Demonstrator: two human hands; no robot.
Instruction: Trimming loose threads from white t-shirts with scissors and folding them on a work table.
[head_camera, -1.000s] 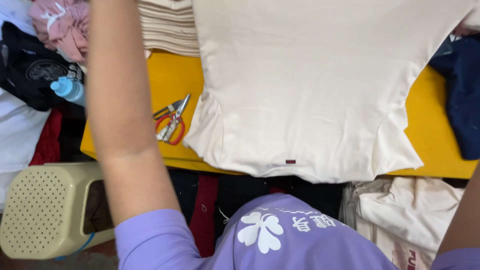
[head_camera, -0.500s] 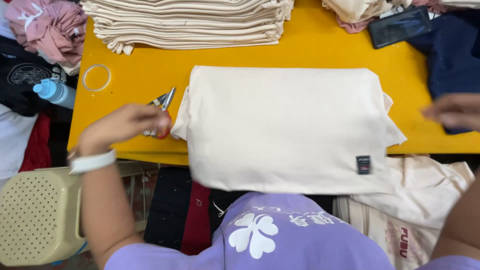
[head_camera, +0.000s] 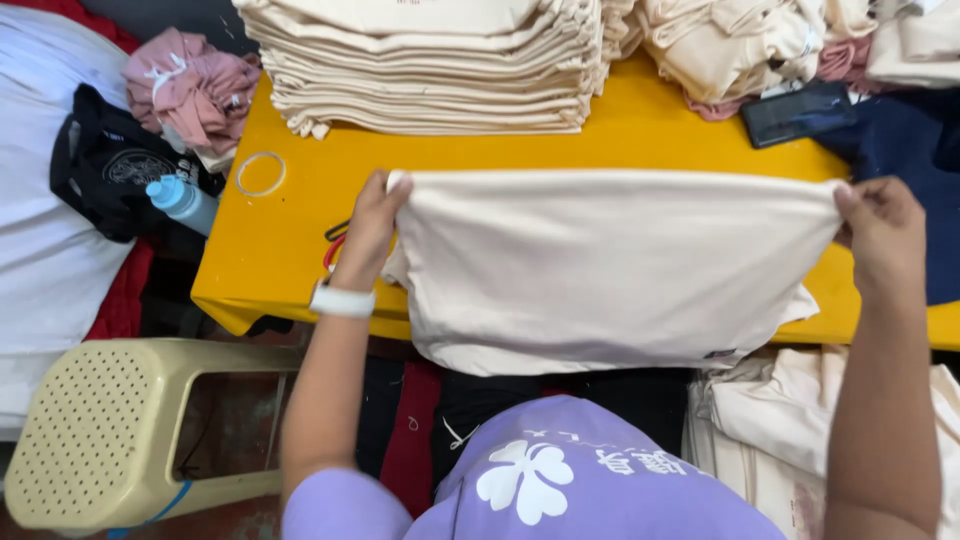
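cream shirt (head_camera: 610, 265) is lying folded across the yellow table (head_camera: 300, 215), its near edge hanging over the front. left hand (head_camera: 372, 225) is pinching the shirt's upper left corner, fingers closed on the cloth, a white band on the wrist. right hand (head_camera: 880, 230) is gripping the upper right corner the same way. red-handled scissors (head_camera: 335, 245) are peeking out beside the left hand. a stack of folded cream garments (head_camera: 430, 65) is sitting further back, well apart.
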